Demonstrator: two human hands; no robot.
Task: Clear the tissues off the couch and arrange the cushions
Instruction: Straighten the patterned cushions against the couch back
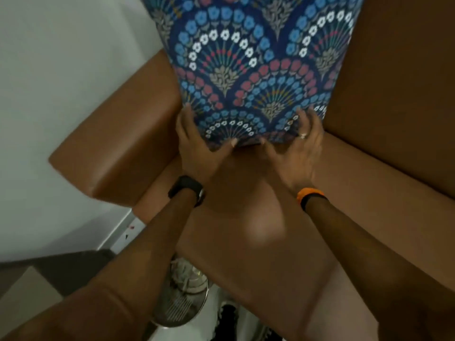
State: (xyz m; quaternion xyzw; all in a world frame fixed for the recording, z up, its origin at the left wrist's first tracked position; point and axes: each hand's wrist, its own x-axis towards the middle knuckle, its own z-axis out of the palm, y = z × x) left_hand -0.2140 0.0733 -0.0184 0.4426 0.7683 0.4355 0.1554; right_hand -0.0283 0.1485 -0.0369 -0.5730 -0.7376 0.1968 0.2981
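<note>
One cushion (248,70) is in view, patterned in blue, red and white fans, standing upright in the corner of the brown couch (384,94), its lower edge on the seat. It looks soft and light, likely to give under pressure, so flat palms low on the corners seem the best hold. Two hands bracket that lower edge: the left hand (199,146) with fingers spread against the left corner, the right hand (298,148) likewise splayed on the right corner, pressing rather than clasping. Just outside the left hand runs one armrest (110,148). Below the wrists, one wire bin (182,296) holds crumpled tissues (184,269); their number I cannot tell.
</note>
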